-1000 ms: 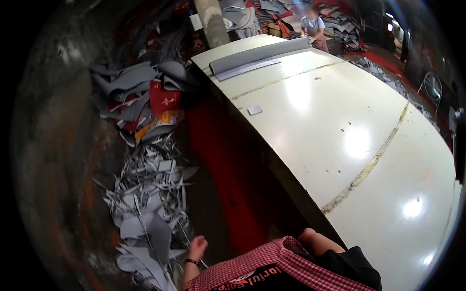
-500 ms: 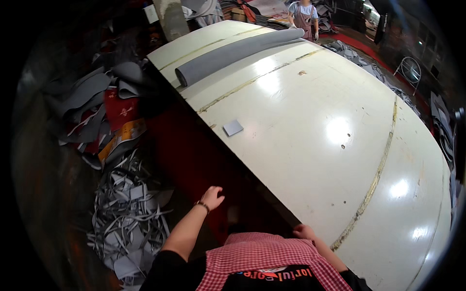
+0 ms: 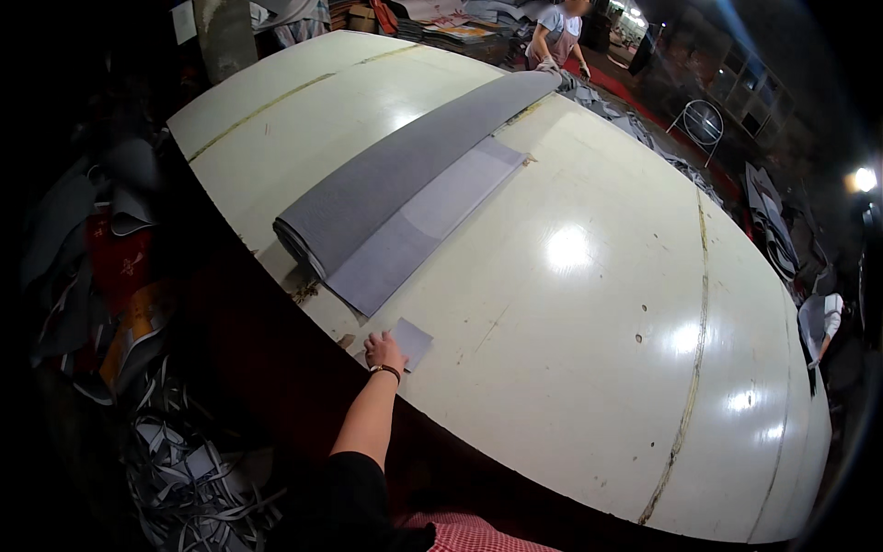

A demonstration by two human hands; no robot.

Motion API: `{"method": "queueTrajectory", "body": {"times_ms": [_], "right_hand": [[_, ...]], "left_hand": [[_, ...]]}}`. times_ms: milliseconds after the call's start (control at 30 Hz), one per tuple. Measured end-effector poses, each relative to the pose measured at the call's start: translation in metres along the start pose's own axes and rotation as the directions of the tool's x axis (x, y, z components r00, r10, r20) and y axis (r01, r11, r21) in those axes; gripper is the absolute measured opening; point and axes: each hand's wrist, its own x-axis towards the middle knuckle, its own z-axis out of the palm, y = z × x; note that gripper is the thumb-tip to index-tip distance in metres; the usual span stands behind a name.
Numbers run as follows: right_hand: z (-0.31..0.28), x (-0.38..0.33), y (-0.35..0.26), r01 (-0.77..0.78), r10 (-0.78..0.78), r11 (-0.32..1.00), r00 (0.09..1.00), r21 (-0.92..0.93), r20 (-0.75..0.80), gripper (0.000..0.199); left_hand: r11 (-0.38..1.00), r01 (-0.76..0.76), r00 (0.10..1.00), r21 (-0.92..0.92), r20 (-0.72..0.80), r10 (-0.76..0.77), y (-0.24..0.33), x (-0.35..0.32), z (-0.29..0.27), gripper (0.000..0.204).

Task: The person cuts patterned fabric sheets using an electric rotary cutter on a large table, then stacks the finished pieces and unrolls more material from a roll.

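My left hand (image 3: 384, 352), with a dark band at the wrist, reaches over the table's near edge. Its slightly bent fingers are apart and lie at the left side of a small grey square piece (image 3: 416, 344), which rests flat on the tabletop. Beyond it stretches a long grey roll of sheet material (image 3: 405, 156), with a loose flap (image 3: 386, 253) spread flat along its right side. At the roll's far end a co-worker's gloved hand (image 3: 548, 65) is close to or touching it. My right hand is out of view.
The large cream table (image 3: 552, 368) has worn seams and shiny reflections. Grey strip scraps (image 3: 193, 478) heap on the floor at lower left, below folded sheets (image 3: 64, 221). At the right edge another person's arm (image 3: 825, 345) is beside a grey sheet (image 3: 811, 322). A round fan-like frame (image 3: 703, 122) stands behind.
My left hand has moved up from beside the table to the square piece. The roll lies nearer, with its flap now showing. My right hand has left the view, which has shifted.
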Motion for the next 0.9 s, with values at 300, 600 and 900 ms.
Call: {"method": "queueTrajectory", "body": {"times_ms": [300,600,900], "right_hand": [[0.039,-0.015,0.01,0.143,-0.155,0.981,0.984,0.131,0.087,0.026],[0.09,-0.014,0.142,0.073,-0.073,0.876,0.997,0.476,-0.02,0.024],[0.111,-0.115,0.243,0.312,-0.417,0.552,0.906,0.773,-0.068,0.07]], "left_hand": [[0.804,-0.458,0.785,-0.38,0.252,0.566,-0.146,-0.142,0.048,0.035],[0.938,-0.263,0.821,0.228,0.564,0.093,-0.292,-0.274,0.033,0.045],[0.428,-0.885,0.276,-0.185,0.532,0.801,-0.135,-0.408,0.052,0.022]]}}
